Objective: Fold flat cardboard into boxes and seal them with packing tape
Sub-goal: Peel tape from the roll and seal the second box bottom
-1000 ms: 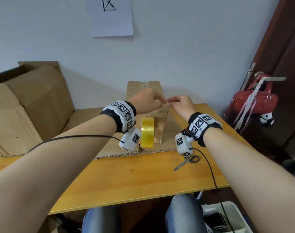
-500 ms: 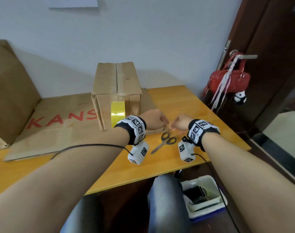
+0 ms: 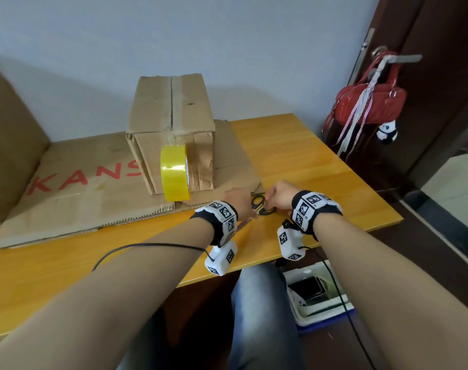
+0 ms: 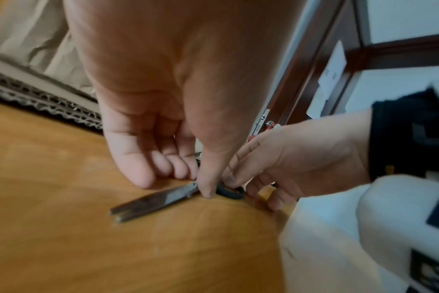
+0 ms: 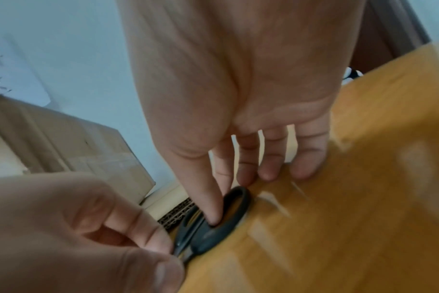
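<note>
A folded cardboard box [image 3: 171,121] stands on a flat cardboard sheet [image 3: 80,190] with red letters. A yellow tape roll [image 3: 174,172] leans upright against the box front. Black-handled scissors [image 3: 261,205] lie on the wooden table [image 3: 307,166] just in front of the sheet, blades closed [image 4: 153,202]. My left hand [image 4: 201,186] pinches the scissors near the pivot between thumb and curled fingers. My right hand [image 5: 221,206] has its thumb inside a handle ring [image 5: 236,216], with the index finger against the ring's outside and the other fingertips on the table.
A large open cardboard box [image 3: 8,145] stands at the far left. A red handbag [image 3: 369,105] hangs on the door handle at the right. Below the table's front edge are my knees and a white bin [image 3: 321,303]. A cable runs along my left forearm.
Both hands came down from the box top to the table and now hold the scissors. My head view tilted down and right.
</note>
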### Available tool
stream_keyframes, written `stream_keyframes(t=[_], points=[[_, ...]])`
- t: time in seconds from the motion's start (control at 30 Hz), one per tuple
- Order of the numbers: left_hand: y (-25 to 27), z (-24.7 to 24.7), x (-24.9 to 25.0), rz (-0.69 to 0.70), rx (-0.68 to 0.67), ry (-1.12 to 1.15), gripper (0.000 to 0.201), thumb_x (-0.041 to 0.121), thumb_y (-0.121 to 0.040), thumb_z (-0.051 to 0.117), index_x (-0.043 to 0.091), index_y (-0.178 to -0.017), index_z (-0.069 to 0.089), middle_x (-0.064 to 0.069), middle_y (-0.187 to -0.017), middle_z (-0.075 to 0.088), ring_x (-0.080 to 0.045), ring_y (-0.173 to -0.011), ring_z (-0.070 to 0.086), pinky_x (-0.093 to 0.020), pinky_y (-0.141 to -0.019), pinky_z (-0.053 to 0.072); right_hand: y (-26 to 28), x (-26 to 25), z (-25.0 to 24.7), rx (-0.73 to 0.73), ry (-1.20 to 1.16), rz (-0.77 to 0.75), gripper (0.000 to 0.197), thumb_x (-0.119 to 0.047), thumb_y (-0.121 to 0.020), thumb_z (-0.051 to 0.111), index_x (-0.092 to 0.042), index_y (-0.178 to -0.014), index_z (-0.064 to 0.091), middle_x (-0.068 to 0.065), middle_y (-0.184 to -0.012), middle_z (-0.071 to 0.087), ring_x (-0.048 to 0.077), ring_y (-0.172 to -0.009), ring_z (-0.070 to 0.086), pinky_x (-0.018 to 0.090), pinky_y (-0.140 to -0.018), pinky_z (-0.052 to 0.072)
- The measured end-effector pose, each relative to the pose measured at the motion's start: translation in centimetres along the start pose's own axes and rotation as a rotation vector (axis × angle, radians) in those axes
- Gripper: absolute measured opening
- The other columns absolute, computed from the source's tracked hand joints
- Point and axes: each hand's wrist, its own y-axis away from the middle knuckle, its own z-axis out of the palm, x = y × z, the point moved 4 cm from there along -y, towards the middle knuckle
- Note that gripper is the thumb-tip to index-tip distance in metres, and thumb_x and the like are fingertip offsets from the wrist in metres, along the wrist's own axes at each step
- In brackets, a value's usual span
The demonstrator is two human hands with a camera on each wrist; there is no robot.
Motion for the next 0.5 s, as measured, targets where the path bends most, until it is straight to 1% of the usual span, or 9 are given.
stream_keyframes(t=[0.03,0.1,0.17,0.2,0.27,0.33,0.37,0.43,0.5], points=[[-0.1,0.2,0.0,-0.017,-0.006,0.020,0.032,0.039,-0.088,0.074,0.012,-0.075,0.065,0.001,-0.064,0.056,-0.020,-0.073,0.059,-0.029,-0.064,0.044,0.0,0.3,0.1,0.014,-0.033,0.002,0.021,-0.017,-0.089,0.073,-0.005,-0.106,0.069,0.012,-0.116,0.067,0.027,-0.102,0.061,0.028,-0.062,0.046],[0.2,0.3,0.1,-0.030,-0.013,0.042,0.037,0.035,-0.090,0.072,0.012,-0.065,0.058,0.000,-0.063,0.056,-0.021,-0.074,0.061,-0.030,-0.066,0.047,0.0,0.8,0.6,0.039,-0.095,0.007,0.009,-0.011,-0.087,0.073,-0.014,-0.092,0.065,0.008,-0.113,0.065,0.027,-0.108,0.060,0.033,-0.084,0.051],[0.6,0.2,0.3,-0.033,0.000,0.055,0.040,0.032,-0.091,0.069,0.013,-0.061,0.051,-0.001,-0.063,0.054,-0.023,-0.074,0.060,-0.031,-0.065,0.046,0.1,1.1,1.1,0.079,-0.152,0.012,0.018,-0.007,-0.086,0.070,-0.022,-0.085,0.061,0.002,-0.107,0.061,0.025,-0.111,0.059,0.034,-0.095,0.048],[0.8,0.1,0.3,-0.037,0.007,0.074,0.040,0.031,-0.092,0.067,0.014,-0.061,0.049,-0.002,-0.063,0.053,-0.023,-0.074,0.059,-0.031,-0.064,0.046,0.3,1.2,1.2,0.114,-0.178,0.014,0.019,-0.005,-0.087,0.067,-0.023,-0.087,0.061,0.000,-0.106,0.060,0.023,-0.109,0.058,0.033,-0.094,0.047],[1.3,-0.2,0.2,-0.034,-0.004,0.143,0.038,0.027,-0.095,0.063,0.013,-0.062,0.050,-0.002,-0.062,0.053,-0.023,-0.072,0.058,-0.031,-0.062,0.047,0.8,1.2,1.1,0.210,-0.247,-0.001,0.019,-0.003,-0.090,0.062,-0.021,-0.093,0.064,-0.002,-0.100,0.060,0.022,-0.099,0.058,0.031,-0.082,0.048],[1.7,-0.4,0.2,0.002,-0.095,0.316,0.033,0.021,-0.096,0.062,0.009,-0.065,0.059,-0.003,-0.063,0.062,-0.024,-0.074,0.066,-0.036,-0.072,0.059,1.5,1.0,0.6,0.313,-0.391,-0.045,0.019,-0.002,-0.091,0.059,-0.018,-0.100,0.064,-0.001,-0.094,0.062,0.025,-0.085,0.063,0.031,-0.065,0.050],[2.0,-0.7,0.3,0.026,-0.124,0.421,0.028,0.019,-0.095,0.064,0.009,-0.070,0.062,-0.005,-0.067,0.066,-0.024,-0.078,0.070,-0.039,-0.080,0.061,2.0,0.9,0.1,0.374,-0.493,-0.060,0.018,-0.004,-0.090,0.062,-0.019,-0.100,0.062,0.000,-0.094,0.063,0.027,-0.081,0.064,0.033,-0.062,0.052],[2.8,-2.1,0.7,0.062,-0.066,0.573,0.020,0.018,-0.093,0.068,0.012,-0.076,0.059,-0.007,-0.072,0.070,-0.025,-0.077,0.072,-0.042,-0.083,0.062,3.0,0.5,-1.1,0.521,-0.674,-0.079,0.018,-0.011,-0.087,0.069,-0.024,-0.091,0.057,0.001,-0.093,0.063,0.026,-0.078,0.063,0.036,-0.066,0.053],[3.4,-4.1,1.3,0.112,0.056,0.629,0.019,0.017,-0.091,0.070,0.014,-0.079,0.056,-0.011,-0.074,0.072,-0.026,-0.071,0.072,-0.042,-0.078,0.063,4.3,-0.6,-2.4,0.605,-0.794,-0.106,0.010,-0.017,-0.086,0.068,-0.023,-0.085,0.060,0.000,-0.082,0.062,0.022,-0.069,0.057,0.035,-0.062,0.050]])
